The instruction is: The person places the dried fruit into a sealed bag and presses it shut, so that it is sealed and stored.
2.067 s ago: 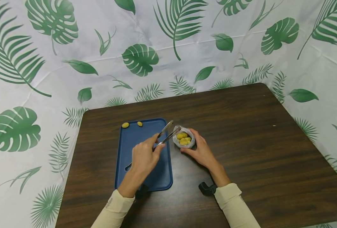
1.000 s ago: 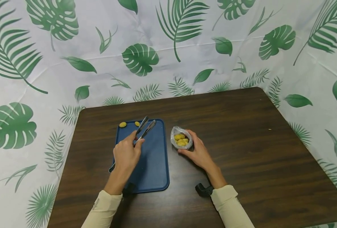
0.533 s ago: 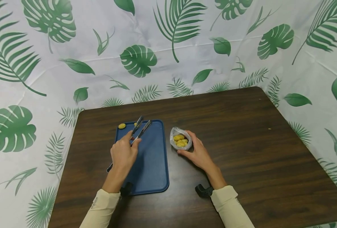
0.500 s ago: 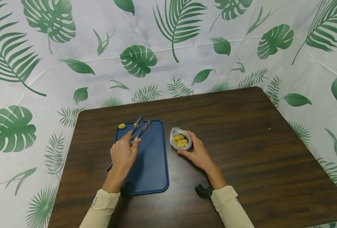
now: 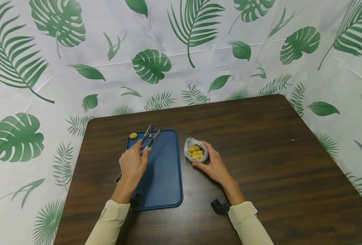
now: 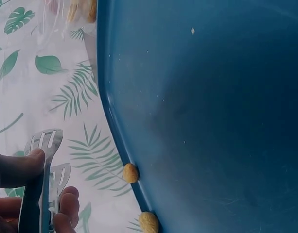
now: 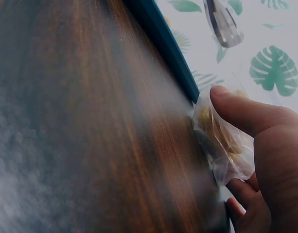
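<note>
My left hand (image 5: 133, 165) grips metal tongs (image 5: 157, 134) over the left part of a blue tray (image 5: 164, 180). The tongs' arms stand apart, with nothing held between them. At the tray's far edge lie two small oval yellow pieces, a left one (image 5: 133, 135) and a right one (image 5: 150, 135) partly hidden behind the tongs; both show in the left wrist view. Just right of the tray, my right hand (image 5: 213, 165) holds a clear plastic bag (image 5: 191, 140), thumb and fingers round its side. Several yellow pieces (image 5: 196, 154) sit inside its open mouth.
All of this is on a dark wooden table (image 5: 248, 136). A leaf-patterned white cloth (image 5: 181, 71) hangs behind and at the sides. One tiny pale scrap (image 5: 292, 140) lies far right on the table. Small crumbs dot the tray.
The tongs in my left hand have moved left, from over the bag to over the tray's far left part. During the last half second both hands stay almost still.
</note>
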A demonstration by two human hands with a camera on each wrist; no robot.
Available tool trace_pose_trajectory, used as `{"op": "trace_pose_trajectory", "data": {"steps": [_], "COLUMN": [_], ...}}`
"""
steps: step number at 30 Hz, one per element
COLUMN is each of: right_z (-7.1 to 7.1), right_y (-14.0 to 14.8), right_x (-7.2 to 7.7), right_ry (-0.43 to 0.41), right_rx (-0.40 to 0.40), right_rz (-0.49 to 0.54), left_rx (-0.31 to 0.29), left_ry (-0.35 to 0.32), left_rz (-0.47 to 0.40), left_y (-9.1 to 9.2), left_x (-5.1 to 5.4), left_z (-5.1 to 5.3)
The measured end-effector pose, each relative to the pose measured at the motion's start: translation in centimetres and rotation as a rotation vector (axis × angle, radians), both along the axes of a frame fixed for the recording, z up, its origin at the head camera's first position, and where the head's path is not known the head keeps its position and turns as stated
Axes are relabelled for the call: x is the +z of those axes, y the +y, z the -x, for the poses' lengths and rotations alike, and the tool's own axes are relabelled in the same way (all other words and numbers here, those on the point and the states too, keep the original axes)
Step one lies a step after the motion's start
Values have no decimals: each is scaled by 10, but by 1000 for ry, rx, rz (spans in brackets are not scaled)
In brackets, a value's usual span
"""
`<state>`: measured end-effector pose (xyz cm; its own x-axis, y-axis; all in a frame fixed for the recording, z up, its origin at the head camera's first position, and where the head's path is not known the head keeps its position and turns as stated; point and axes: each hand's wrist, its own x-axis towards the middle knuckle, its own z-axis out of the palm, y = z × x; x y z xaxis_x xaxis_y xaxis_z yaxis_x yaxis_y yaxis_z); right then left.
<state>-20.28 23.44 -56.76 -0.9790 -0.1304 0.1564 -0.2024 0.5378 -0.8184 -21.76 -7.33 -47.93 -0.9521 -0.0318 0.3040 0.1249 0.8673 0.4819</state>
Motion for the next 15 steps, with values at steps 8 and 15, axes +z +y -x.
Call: {"op": "trace_pose_trajectory", "data": {"steps": [8, 15], "right_z": [-1, -1], "right_y": [0, 1], "right_x": [1, 2], "right_ry": [-28, -33], "right_rx": [-3, -6], "right_rz": [-1, -8], "left_rx": [22, 48], "left_ry": [-48, -76], "left_rz": [8, 23], "left_y": [-3, -7], "left_x": [-3, -9], "left_z": [7, 13]}}
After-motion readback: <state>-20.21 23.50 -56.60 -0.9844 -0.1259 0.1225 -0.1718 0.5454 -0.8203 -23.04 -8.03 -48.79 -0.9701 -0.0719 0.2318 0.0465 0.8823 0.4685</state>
